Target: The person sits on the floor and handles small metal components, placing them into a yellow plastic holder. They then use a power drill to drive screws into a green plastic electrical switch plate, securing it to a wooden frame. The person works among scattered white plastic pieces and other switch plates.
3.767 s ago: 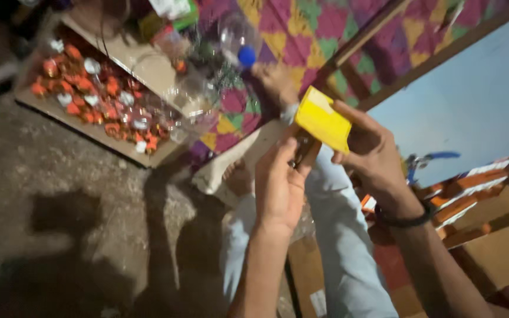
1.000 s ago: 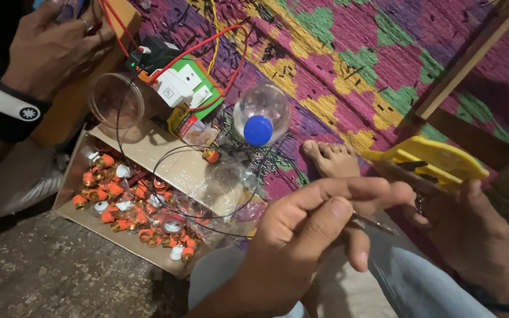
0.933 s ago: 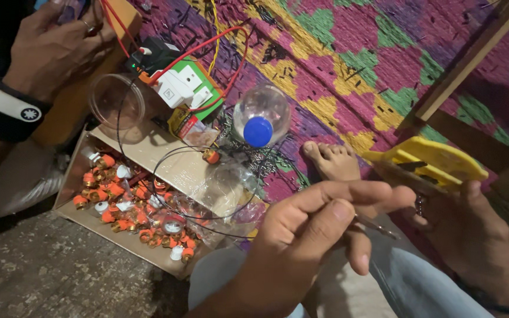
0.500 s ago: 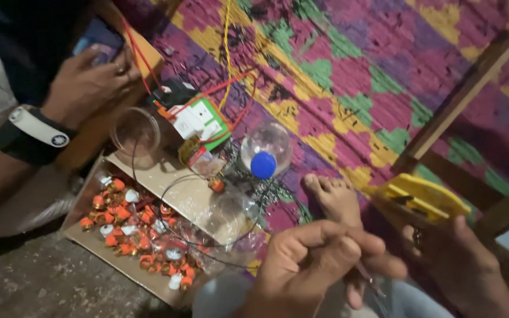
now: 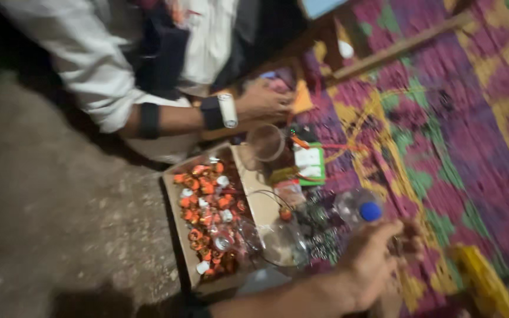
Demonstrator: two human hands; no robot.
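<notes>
Reaching Over the Parts Box

Your landmark is the flat cardboard box (image 5: 260, 203), which lies on the floor at the edge of the woven mat (image 5: 460, 147). The mat, patterned in purple, green and yellow, spreads away from the box on its far side. A co-worker in a white sleeve (image 5: 83, 65) sits above the box, one hand (image 5: 263, 100) resting just beyond its top corner. Inside the box, small orange and white parts (image 5: 207, 212) fill the side away from the mat. A clear cup (image 5: 266, 142) stands at the box's top edge. A clear bottle with a blue cap (image 5: 357, 209) lies just beside the box, on the mat. Your left hand (image 5: 378, 262) sits below that bottle, fingers curled; blur hides whether it grips anything. Your right hand is out of frame.
</notes>
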